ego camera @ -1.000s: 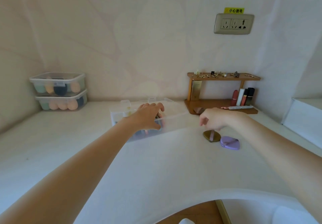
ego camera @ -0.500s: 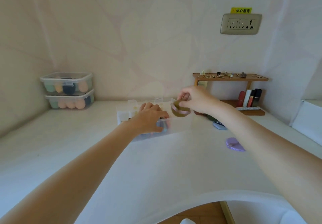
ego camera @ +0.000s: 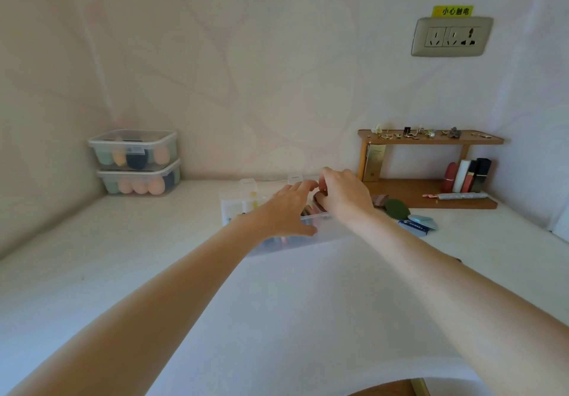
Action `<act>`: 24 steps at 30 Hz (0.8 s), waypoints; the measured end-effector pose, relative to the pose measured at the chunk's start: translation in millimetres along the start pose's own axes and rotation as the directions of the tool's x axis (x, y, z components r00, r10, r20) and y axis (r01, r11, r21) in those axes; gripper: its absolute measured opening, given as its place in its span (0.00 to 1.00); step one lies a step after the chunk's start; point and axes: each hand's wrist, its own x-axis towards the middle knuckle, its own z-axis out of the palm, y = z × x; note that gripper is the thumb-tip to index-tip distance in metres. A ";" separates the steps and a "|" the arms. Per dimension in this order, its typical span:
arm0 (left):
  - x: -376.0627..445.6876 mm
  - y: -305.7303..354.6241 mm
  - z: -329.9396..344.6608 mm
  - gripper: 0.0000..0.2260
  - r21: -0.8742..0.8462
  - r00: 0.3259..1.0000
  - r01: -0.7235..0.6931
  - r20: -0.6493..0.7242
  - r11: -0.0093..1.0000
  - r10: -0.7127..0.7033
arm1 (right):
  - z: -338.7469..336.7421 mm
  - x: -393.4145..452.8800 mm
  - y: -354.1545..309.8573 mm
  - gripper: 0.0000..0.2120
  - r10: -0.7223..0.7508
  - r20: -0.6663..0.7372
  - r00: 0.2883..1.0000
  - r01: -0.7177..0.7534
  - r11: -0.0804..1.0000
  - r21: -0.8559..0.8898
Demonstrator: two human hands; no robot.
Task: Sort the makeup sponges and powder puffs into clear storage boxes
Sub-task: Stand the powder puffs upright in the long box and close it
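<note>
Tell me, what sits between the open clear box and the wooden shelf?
In the head view, a dark green teardrop puff and a brownish puff lie on the white table.

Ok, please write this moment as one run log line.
right hand: holds brown puff over clear box | left hand: on box | step: placing

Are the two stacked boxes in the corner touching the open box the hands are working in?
Apart. The head view shows bare table between the stacked boxes and the open box.
</note>
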 end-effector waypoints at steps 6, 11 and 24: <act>7.7 2.0 7.0 0.28 0.036 0.999 0.032 0.016 0.999 -0.033 | -1.8 -0.2 7.2 0.10 0.020 0.205 0.979 -0.057 0.983 0.176; 7.7 7.6 1.8 0.22 0.119 0.999 0.018 0.041 0.993 -0.023 | -31.9 -7.5 23.3 0.13 -0.024 0.235 0.972 -0.058 0.940 0.336; -10.3 53.3 7.5 0.12 0.205 0.994 0.005 0.106 0.979 -0.027 | -56.8 -71.4 100.5 0.13 0.371 0.580 0.725 -0.251 0.927 -0.280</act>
